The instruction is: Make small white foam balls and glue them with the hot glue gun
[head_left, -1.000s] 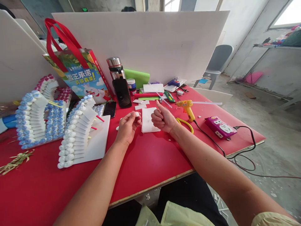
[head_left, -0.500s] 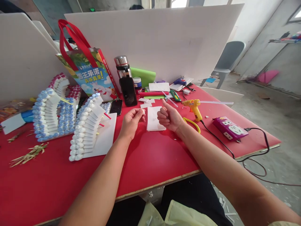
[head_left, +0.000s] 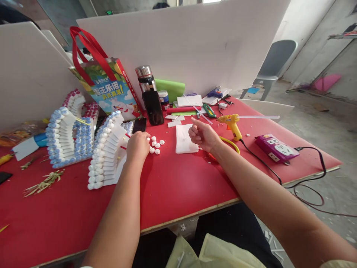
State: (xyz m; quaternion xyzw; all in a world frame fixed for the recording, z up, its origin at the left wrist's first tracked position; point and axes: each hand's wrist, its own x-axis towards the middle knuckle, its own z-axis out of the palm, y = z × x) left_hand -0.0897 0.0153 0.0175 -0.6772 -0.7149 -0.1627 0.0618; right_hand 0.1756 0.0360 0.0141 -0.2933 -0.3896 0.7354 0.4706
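My left hand [head_left: 138, 144] is low over the red table, its fingers bent down and partly hidden behind its own back. A small white ball [head_left: 148, 139] shows at its fingertips. Several more white balls [head_left: 157, 145] lie loose just right of that hand. Close by on the left stands a curved row of white and blue rolled pieces [head_left: 104, 149] on a white board. My right hand [head_left: 205, 136] hovers beside a stack of white paper [head_left: 182, 139], with fingers curled in, thumb raised and nothing visible in them.
A yellow glue gun [head_left: 233, 124] with a clear stick and a purple power box [head_left: 276, 149] with cables are at the right. Behind stand a phone [head_left: 153, 108], a steel flask [head_left: 145, 77] and a shopping bag [head_left: 111, 89]. Another blue-white piece [head_left: 60, 137] sits left.
My left hand has moved left and down from above the table's middle, uncovering the loose white balls. The right hand stays about where it was. The view has shifted slightly.
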